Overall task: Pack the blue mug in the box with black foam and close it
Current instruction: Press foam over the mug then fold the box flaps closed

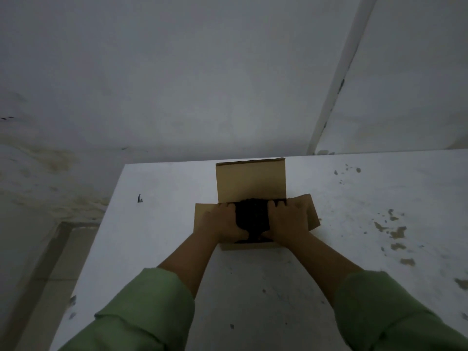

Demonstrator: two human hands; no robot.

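A brown cardboard box (250, 245) sits on the white table (157, 198), its far lid flap (250, 179) standing upright. Black foam (252, 219) fills the box opening. My left hand (222, 221) lies on the left side flap with its fingers straight, the thumb reaching onto the foam. My right hand (287, 220) lies the same way on the right side flap (312, 214). Both hands press down, flanking the foam. The blue mug is not visible; the foam and my hands cover the inside of the box.
The table's left edge (101, 239) drops to a tiled floor. Brown stains (397, 233) mark the table at the right. A white wall rises behind the table, with a white pipe or frame (336, 79) at the right.
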